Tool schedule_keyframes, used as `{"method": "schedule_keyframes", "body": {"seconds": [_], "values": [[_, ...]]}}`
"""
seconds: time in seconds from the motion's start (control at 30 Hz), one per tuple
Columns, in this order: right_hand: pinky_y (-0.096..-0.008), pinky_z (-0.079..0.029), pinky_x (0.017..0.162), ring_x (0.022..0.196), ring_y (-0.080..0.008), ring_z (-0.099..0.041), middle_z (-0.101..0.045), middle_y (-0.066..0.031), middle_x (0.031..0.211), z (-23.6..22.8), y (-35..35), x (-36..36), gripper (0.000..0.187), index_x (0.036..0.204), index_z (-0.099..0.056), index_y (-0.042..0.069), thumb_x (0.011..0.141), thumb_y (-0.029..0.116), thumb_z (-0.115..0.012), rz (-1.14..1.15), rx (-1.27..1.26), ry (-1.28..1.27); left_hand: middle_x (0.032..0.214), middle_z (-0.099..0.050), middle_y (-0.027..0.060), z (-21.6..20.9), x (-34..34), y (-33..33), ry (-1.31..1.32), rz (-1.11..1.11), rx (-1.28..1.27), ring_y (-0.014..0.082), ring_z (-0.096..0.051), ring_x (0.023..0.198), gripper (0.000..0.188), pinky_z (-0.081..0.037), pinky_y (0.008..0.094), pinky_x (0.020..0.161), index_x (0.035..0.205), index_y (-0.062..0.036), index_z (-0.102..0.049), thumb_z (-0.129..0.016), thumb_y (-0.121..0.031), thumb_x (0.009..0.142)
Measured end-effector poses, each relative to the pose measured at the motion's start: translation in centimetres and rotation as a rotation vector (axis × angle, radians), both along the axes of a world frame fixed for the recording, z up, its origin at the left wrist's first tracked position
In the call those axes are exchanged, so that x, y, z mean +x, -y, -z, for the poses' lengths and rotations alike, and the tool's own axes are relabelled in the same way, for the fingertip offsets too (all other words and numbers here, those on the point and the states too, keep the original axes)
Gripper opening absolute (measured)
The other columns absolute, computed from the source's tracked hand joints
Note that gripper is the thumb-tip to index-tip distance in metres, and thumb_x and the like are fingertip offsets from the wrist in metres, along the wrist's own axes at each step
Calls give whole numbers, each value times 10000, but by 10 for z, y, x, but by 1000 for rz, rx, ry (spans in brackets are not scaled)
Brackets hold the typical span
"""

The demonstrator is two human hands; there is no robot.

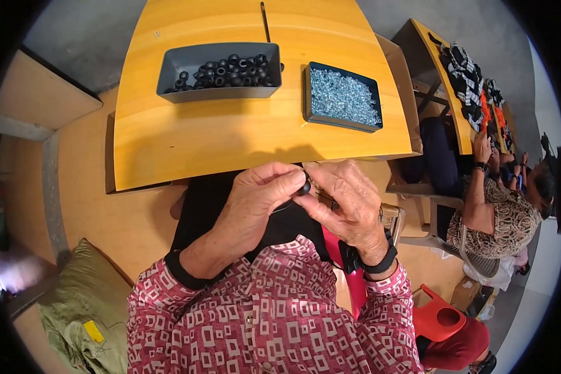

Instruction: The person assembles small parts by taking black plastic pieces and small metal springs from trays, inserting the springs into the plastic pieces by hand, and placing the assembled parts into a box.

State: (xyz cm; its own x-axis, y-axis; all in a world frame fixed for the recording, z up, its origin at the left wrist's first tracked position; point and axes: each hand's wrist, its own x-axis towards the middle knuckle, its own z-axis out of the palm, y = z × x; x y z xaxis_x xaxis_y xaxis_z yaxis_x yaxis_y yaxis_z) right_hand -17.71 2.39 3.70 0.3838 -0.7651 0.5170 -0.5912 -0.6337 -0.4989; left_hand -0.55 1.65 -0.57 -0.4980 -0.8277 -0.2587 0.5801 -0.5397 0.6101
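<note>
The left hand (262, 193) pinches a black bead (305, 187), likely steadying it for the right hand (348, 198), curled, pinch unclear (grey bin (221, 95) handy, eleven o'clock).

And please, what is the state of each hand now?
Left hand: closed, pinching a black bead.
Right hand: curled at the same bead; its grip cannot be told.

Shows a green sack (84, 311) bearing a yellow tag (93, 331) at lower left. Has, at right, a second table (454, 118) holding black-and-white cloth (461, 71), a seated person (508, 218) in patterned clothing beside it, and a red plastic seat (429, 313) below.
</note>
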Motion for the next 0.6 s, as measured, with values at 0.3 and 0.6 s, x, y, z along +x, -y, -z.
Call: {"method": "schedule_keyframes", "body": {"seconds": [0.3,0.6], "values": [[-318,-502,622,707,-237,-620,-637,-106,835,-6,-2,-2,392,993,-653,-13,634,24,-807,67,-56,-11,994,-651,38,-11,6,-1,208,44,-164,85,-581,918,272,-466,224,826,1103,34,-634,-618,-163,917],[-314,-503,604,706,-238,-621,-630,-104,834,-9,-4,-1,391,969,-658,-19,611,26,-809,-15,-102,-56,903,-644,11,-21,8,-5,214,123,-243,51,-576,843,179,-480,204,751,1020,42,-634,-644,-62,875]]}}
